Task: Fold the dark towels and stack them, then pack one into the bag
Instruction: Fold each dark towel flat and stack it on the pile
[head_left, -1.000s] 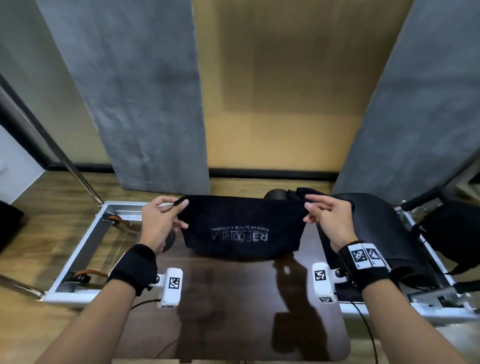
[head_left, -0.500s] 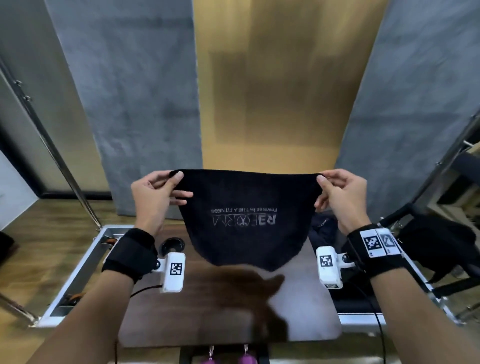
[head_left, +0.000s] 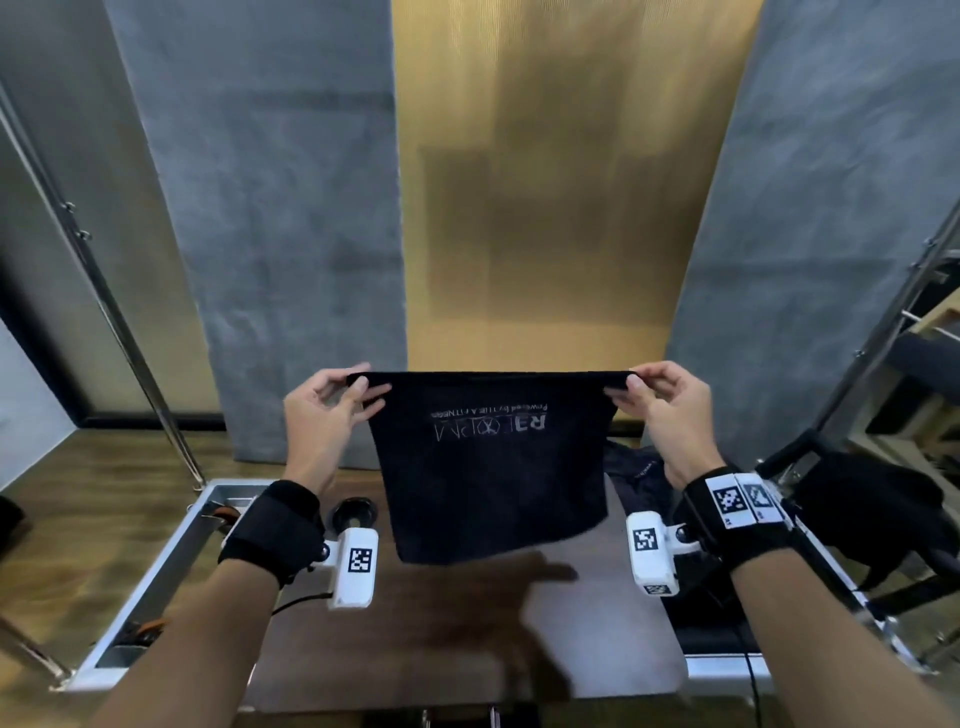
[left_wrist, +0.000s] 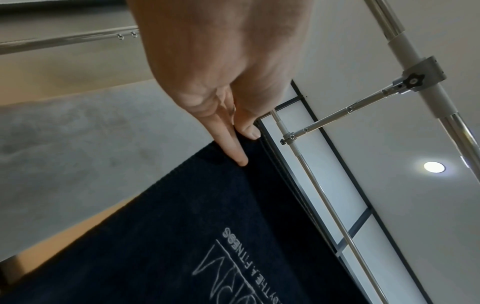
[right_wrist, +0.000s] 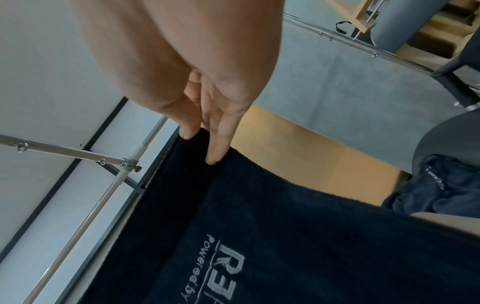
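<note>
Head view: left hand (head_left: 322, 415) and right hand (head_left: 662, 410) pinch a towel's (head_left: 493, 467) top corners, mid-frame. A loosened pinch could drop it crooked.

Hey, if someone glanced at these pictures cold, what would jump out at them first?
Most striking is the dark towel with pale lettering, stretched in mid-air at the centre above the brown table. The left hand and right hand each pinch a top corner. Behind it, a golden wall panel glows between grey ones, and another dark towel lies crumpled to the right.
</note>
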